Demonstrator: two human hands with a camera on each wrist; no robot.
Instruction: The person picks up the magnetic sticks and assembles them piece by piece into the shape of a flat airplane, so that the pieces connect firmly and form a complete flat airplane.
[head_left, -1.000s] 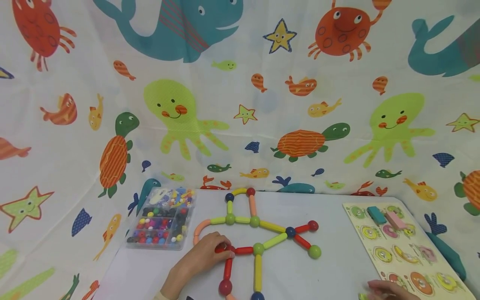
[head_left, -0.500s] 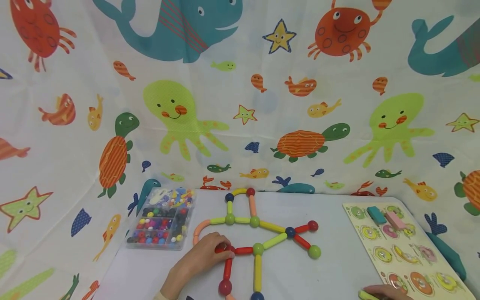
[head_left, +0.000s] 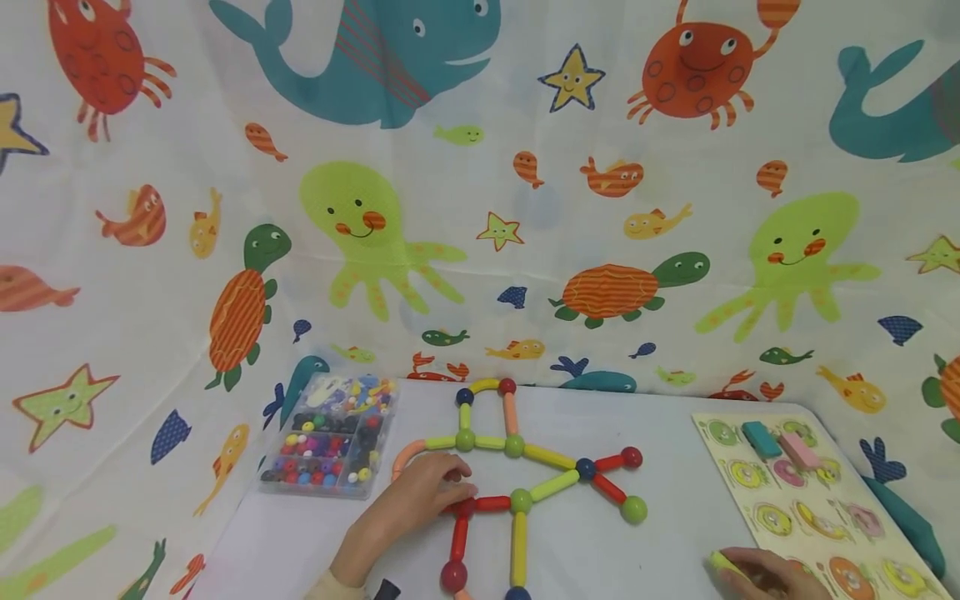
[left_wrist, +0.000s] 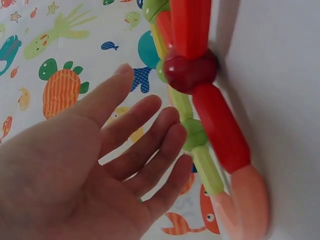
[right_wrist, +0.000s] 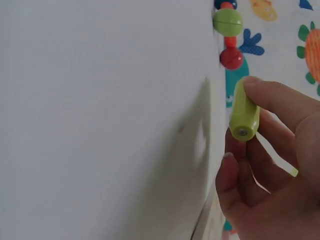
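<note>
Pinching smooth green rod (right_wrist: 244,114), right hand (right_wrist: 272,165).

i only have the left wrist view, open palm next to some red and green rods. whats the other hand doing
Observer: The right hand pinches a green rod, seen in the right wrist view.
Operator: where is it on the table
Observer: At the near right corner, beside a puzzle board.
Operator: anything on my left side
Observer: A clear bead box sits left of the rod figure, past the left hand.
</note>
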